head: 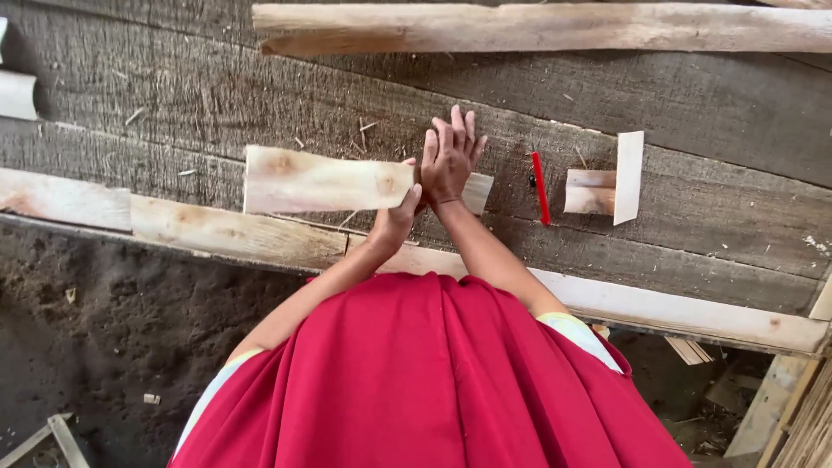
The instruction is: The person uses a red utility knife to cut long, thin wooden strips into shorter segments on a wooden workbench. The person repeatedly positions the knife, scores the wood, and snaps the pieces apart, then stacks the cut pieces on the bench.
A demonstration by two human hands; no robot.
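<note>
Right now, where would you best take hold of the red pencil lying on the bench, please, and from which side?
Grip the red pencil at its middle, pinching across its thin shaft from directly above. It lies flat and nearly lengthwise away from the person, apart from the pale board and the small wood block, so both long sides are free. The right hand is nearest to it.

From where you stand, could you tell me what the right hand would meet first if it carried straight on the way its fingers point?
The right hand points away across the grey plank surface; first in line looks to be the long pale wooden beam at the far edge, though depth is unclear.
</note>
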